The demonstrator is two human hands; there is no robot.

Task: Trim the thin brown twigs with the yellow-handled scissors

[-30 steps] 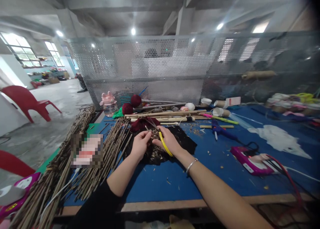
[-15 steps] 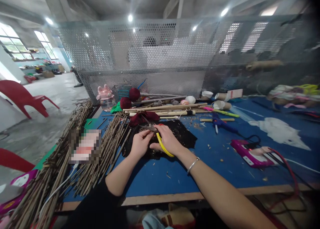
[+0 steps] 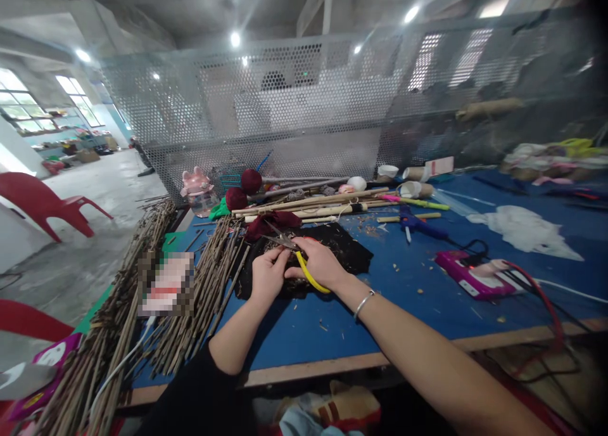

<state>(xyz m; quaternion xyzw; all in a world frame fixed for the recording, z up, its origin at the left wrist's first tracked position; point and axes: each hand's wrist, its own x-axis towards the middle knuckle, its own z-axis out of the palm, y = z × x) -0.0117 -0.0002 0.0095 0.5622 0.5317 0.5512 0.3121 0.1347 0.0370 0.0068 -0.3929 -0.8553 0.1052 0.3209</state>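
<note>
My right hand is closed around the yellow handle of a pair of scissors. The metal blades are apart and point up and left, just above my left hand. The fingers of my left hand are pinched together near the blades; whatever they hold is too small to make out. Both hands are over a black cloth strewn with small brown plant scraps. Behind the blades lies a dark red cloth.
Bundles of thin sticks lie to the left. Wooden rods and dark red yarn balls sit behind the cloth. On the right are a blue glue gun, a magenta power strip and white plastic.
The view has tilted and shifted slightly, so the table items appear a little higher on the right. The scissor blades look wider apart. Both hands keep nearly the same place over the black cloth.
</note>
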